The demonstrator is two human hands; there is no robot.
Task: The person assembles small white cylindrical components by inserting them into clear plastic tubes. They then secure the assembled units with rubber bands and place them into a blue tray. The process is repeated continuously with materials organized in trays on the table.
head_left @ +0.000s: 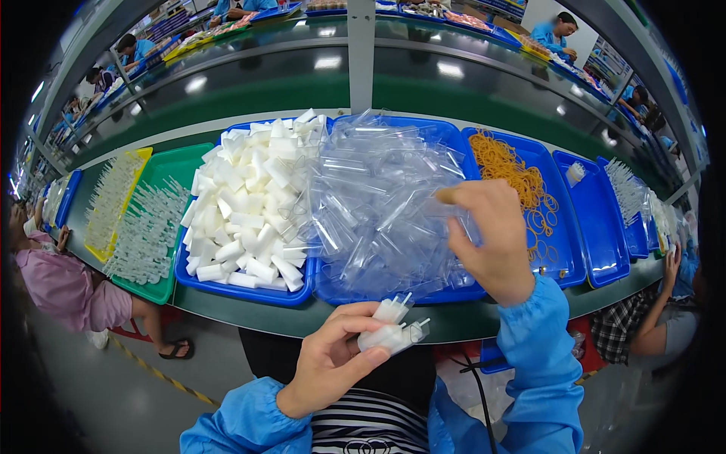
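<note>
While left hand [329, 363] clasps white plugs [389, 327], fingers [363, 344] wrapped beneath

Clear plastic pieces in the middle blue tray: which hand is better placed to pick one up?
Probably the right hand: it hangs over the clear plastic pieces. The left hand holds small white parts.

Bright, even overhead light fills the scene. White glare patches sit on the dark glossy green conveyor surface [302, 83] and glint off the heap of clear plastic tubes [378, 197]. Straight edges bow strongly toward the black vignetted rim; shadows are faint.
</note>
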